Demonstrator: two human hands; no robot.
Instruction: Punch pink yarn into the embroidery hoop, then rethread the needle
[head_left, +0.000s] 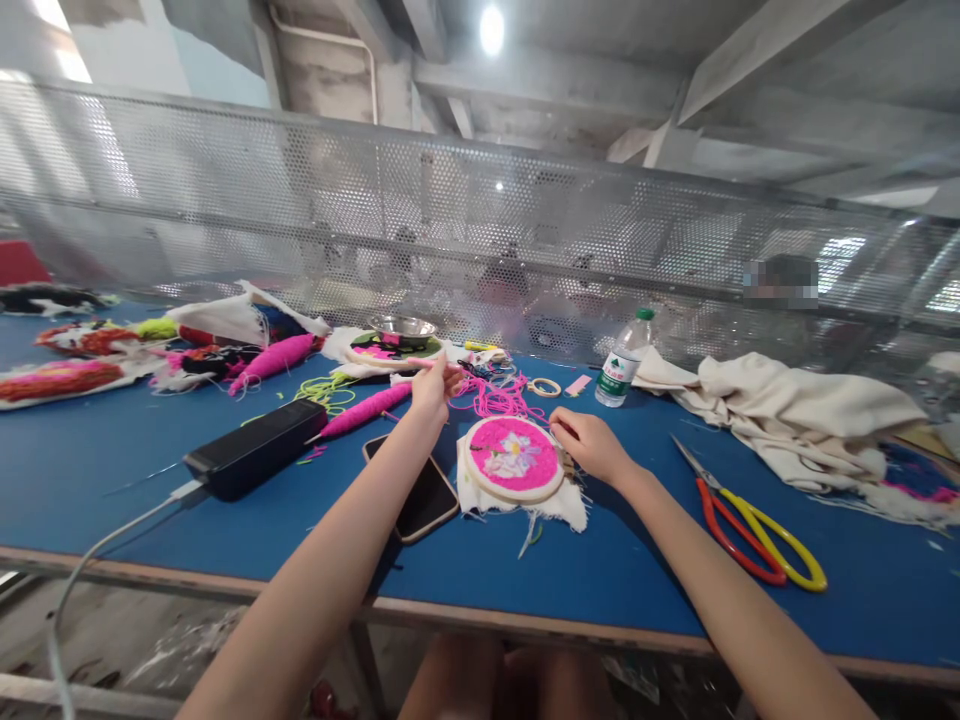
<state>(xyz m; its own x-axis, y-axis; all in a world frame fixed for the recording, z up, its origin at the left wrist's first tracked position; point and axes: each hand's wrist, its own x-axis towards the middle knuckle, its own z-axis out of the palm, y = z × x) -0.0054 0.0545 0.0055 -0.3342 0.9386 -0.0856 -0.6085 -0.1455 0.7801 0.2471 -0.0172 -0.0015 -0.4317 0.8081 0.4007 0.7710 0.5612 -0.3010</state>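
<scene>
A round embroidery hoop (514, 458) lies on the blue table, its cloth bright pink with a white flower. My right hand (585, 438) is at the hoop's right edge, fingers closed; what they hold, if anything, is too small to tell. Up and left of the hoop, my left hand (436, 384) is raised beside loose pink yarn (501, 394), its fingers bent around something thin that I cannot make out. A spindle of pink yarn (367, 410) lies just left of that hand.
A phone (424, 500) and a black power bank (255, 448) with a cable lie left. Scissors (739, 515), a water bottle (619, 368) and beige cloth (787, 405) are right. A second hoop (394, 350) and a metal bowl (405, 327) stand behind.
</scene>
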